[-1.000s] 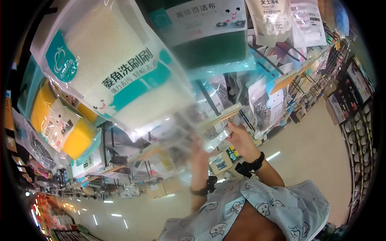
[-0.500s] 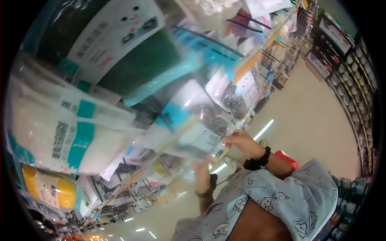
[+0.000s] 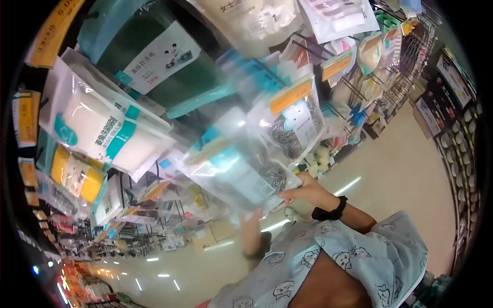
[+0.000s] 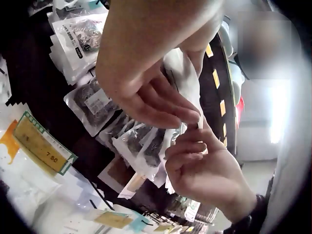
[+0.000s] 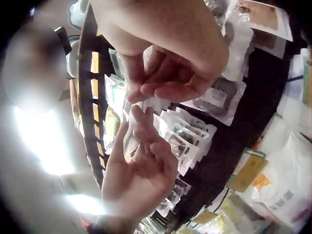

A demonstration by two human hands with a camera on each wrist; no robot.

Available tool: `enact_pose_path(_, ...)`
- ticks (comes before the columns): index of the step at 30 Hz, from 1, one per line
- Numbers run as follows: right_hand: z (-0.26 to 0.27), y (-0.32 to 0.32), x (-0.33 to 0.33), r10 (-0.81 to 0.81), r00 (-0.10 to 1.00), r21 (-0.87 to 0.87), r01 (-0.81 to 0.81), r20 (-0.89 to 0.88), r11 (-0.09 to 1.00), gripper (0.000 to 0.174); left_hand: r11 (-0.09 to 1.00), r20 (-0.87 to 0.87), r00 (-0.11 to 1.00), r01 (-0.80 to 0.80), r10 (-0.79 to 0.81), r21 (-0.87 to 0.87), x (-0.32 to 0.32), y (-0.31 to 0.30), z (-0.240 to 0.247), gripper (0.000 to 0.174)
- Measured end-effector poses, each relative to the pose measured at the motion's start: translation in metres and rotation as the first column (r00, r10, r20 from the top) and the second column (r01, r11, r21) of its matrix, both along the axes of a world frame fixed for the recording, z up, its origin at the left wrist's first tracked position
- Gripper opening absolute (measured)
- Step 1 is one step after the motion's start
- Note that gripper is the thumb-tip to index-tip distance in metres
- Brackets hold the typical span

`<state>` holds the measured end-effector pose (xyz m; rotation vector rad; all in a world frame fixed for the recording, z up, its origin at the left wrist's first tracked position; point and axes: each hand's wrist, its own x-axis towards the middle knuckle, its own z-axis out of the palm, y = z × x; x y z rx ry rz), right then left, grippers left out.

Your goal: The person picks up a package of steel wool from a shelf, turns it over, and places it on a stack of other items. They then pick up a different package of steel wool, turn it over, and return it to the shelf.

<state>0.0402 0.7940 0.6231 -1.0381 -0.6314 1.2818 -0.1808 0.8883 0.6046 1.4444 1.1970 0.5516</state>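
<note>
A clear plastic package (image 3: 241,177) with a pale blue and white card and a dark wire-mesh ball is held out before the shelf in the head view. The right hand (image 3: 309,194) pinches its lower right edge between thumb and fingers. At its lower edge is the left hand (image 3: 250,231), blurred. In the left wrist view, the left hand (image 4: 151,78) and right hand (image 4: 207,170) meet at the fingertips over the package's edge, fingers curled. The right wrist view shows the right hand (image 5: 165,53) above the left hand (image 5: 139,180), with the pale package edge between them.
Hanging packs crowd the rack: a green pad pack (image 3: 174,66), a white sponge pack (image 3: 97,123), a yellow pack (image 3: 77,174) and a scourer pack (image 3: 298,126). Orange price tags (image 3: 291,96) stick out nearby. An aisle floor (image 3: 400,179) lies to the right.
The head view has shifted over the shelf. The package, mostly hidden in blur a second ago, now shows its front more fully. Both hands remain at its edges and have come slightly lower.
</note>
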Motion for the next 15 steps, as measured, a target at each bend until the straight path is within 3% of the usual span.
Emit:
enact_pose_path(2,-0.003,-0.010,0.006,0.045,0.992,0.045,-0.051,0.122,0.998,0.013,0.997,0.006,0.999,-0.041,0.042,-0.067,0.008,-0.026,0.035,0.048)
enact_pose_path(3,-0.002,-0.016,0.007,0.056,0.992,0.041,-0.061,0.114,0.997,0.012,0.974,0.091,0.985,-0.129,0.148,-0.184,0.020,-0.041,0.065,0.046)
enact_pose_path(5,0.003,-0.030,0.011,0.070,0.994,0.031,-0.073,0.089,0.997,0.012,0.947,0.158,0.963,-0.172,0.221,-0.272,0.029,-0.059,0.082,0.043)
enact_pose_path(11,0.007,-0.106,0.058,0.111,0.939,0.116,-0.156,0.326,0.981,0.014,0.992,0.078,0.996,0.061,-0.053,-0.114,0.023,-0.095,0.017,0.049)
enact_pose_path(13,0.005,-0.133,0.069,0.120,0.954,0.097,-0.152,0.275,0.984,0.015,0.991,0.118,0.988,0.110,-0.100,-0.081,0.028,-0.108,0.003,0.054)
enact_pose_path(15,0.003,-0.165,0.085,0.099,0.964,0.087,-0.124,0.246,0.988,0.017,0.954,0.256,0.940,0.265,-0.224,-0.139,0.041,-0.120,0.002,0.059)
